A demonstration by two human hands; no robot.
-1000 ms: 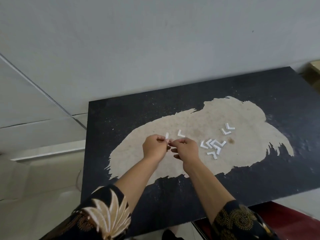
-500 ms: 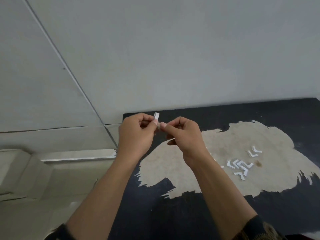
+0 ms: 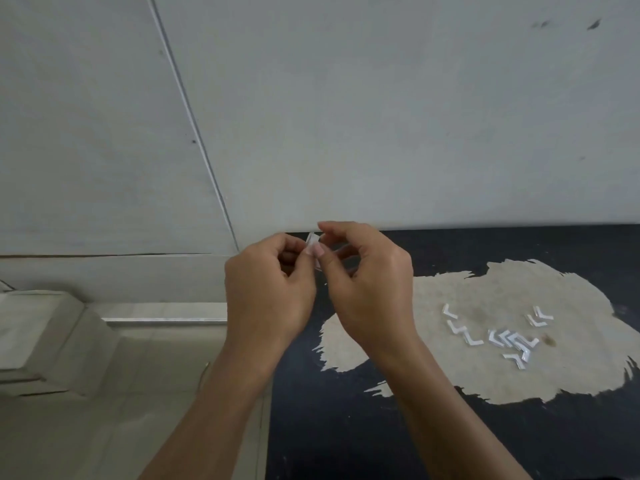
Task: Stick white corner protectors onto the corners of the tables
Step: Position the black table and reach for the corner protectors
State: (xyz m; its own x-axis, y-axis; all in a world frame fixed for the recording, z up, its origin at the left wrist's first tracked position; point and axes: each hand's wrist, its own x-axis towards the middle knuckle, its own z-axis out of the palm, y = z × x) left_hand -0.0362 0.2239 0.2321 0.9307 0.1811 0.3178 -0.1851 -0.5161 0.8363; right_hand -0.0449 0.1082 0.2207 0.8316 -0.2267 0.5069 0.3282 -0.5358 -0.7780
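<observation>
A small white corner protector point(image 3: 312, 242) is pinched between the fingertips of my left hand point(image 3: 268, 289) and my right hand point(image 3: 369, 282). Both hands hover over the far left corner of the black table point(image 3: 346, 427), close to the wall. The table top has a large worn beige patch point(image 3: 502, 368). On that patch lie several loose white corner protectors point(image 3: 505, 339), to the right of my hands. The table's far left corner itself is hidden behind my fingers.
A grey wall point(image 3: 381, 116) rises right behind the table's far edge. Left of the table are a pale floor and a stepped ledge point(image 3: 52, 341) with a metal strip point(image 3: 162, 319).
My hands lifted the protector off the beige patch and carried it toward the table's far left corner. The view shifted left and up, so the loose protectors now lie farther right.
</observation>
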